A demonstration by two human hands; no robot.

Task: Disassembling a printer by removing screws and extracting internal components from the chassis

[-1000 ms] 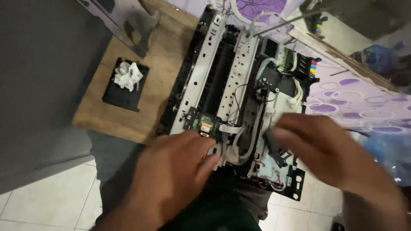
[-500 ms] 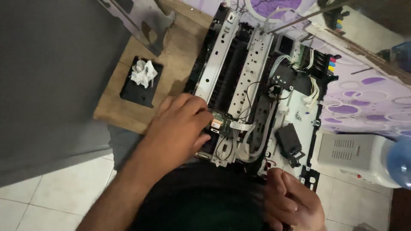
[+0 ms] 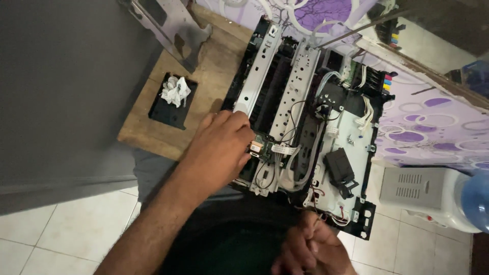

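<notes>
An opened printer (image 3: 305, 102) with its cover off lies on a wooden table (image 3: 214, 61), showing metal rails, white cables and a black module (image 3: 338, 168). My left hand (image 3: 221, 147) rests flat on the near left corner of its frame, fingertips beside a small green circuit board (image 3: 260, 147); it holds nothing. My right hand (image 3: 310, 249) is low at the bottom edge, off the printer and over my lap, with the fingers bunched together. Whether something small sits between them is hidden.
A black tray (image 3: 168, 109) holding a crumpled white cloth (image 3: 175, 91) sits on the table's left. A grey metal panel (image 3: 173, 25) lies at the far corner. A purple patterned cloth (image 3: 433, 127), a grey box (image 3: 423, 191) and a blue bottle (image 3: 476, 196) are on the right.
My right hand has left the printer's right side and dropped towards my lap, uncovering the black module. My left hand has slid a little up along the frame's left corner.
</notes>
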